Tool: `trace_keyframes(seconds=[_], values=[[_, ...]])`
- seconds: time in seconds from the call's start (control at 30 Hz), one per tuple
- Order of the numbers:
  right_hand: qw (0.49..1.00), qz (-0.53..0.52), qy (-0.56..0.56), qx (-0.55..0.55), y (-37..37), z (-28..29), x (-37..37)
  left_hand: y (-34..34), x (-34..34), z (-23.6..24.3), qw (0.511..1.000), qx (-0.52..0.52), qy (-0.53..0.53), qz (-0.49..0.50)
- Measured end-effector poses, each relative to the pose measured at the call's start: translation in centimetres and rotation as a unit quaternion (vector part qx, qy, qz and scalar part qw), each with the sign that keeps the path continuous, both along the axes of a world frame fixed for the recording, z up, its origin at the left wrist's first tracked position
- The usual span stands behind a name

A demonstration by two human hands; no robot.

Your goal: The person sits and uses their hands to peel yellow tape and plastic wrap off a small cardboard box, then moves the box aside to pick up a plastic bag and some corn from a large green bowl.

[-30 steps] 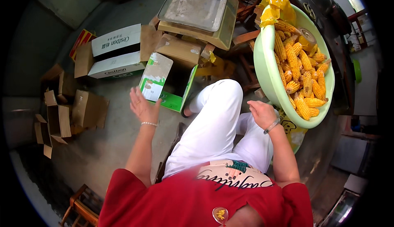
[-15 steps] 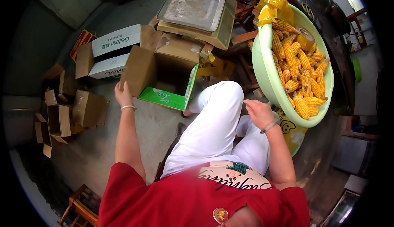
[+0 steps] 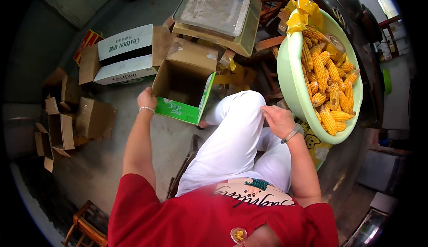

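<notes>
At the left edge of an open green-and-brown cardboard box (image 3: 178,108), my left hand (image 3: 146,99) is closed on the cardboard. The box's mouth faces me, and its brown inside shows nothing lying in it. My right hand (image 3: 279,121) is by my knee, its fingertips drawn together near the white trouser cloth. Whether those fingers pinch anything cannot be made out. Just beyond that hand stands a pale green tub (image 3: 290,79) heaped with yellow corn cobs (image 3: 334,91). A roll of tape (image 3: 335,47) and a yellow plastic bag (image 3: 305,12) rest at the tub's far side.
A platform scale with a metal tray (image 3: 214,6) stands behind the box. To its left lies a white-and-brown carton (image 3: 125,46). Several open brown cartons (image 3: 96,117) sit at the far left on the grey floor. A wooden stool (image 3: 87,222) is at the lower left.
My left hand has moved right, swinging the box's left flap in from outside to the box's edge. My right hand has shifted slightly left, its fingertips drawing together at the knee.
</notes>
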State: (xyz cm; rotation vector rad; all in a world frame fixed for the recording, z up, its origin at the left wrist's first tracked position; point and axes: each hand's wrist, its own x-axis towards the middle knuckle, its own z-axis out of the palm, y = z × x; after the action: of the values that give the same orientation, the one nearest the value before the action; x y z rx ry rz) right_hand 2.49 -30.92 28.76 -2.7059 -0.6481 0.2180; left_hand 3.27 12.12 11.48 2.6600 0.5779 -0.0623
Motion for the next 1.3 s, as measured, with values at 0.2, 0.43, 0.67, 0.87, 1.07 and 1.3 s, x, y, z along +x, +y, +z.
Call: trace_keyframes(seconds=[0.2,0.43,0.67,0.87,1.07,1.3], values=[[0.994,-0.07,-0.056,0.065,-0.9,1.8,1.1,2.5,-0.4,1.8,0.998,0.06,0.026,-0.012],[0.993,-0.086,-0.033,0.074,-1.4,1.5,0.8,-0.3,-2.1,1.9,0.946,0.266,-0.174,-0.069],[0.993,-0.077,-0.029,0.088,-1.1,1.9,0.4,-5.1,-1.5,0.8,0.887,0.044,0.219,-0.404],[0.994,-0.051,-0.029,0.092,-0.9,1.8,0.0,-4.5,-0.3,1.8,0.888,0.093,0.151,-0.423],[0.994,-0.075,-0.025,0.074,-3.0,1.6,-0.6,-6.8,-3.5,10.7,0.927,0.083,-0.07,-0.358],[0.99,-0.09,-0.038,0.1,-2.5,1.6,0.1,-6.6,-11.2,10.9,0.988,0.121,-0.039,-0.092]])
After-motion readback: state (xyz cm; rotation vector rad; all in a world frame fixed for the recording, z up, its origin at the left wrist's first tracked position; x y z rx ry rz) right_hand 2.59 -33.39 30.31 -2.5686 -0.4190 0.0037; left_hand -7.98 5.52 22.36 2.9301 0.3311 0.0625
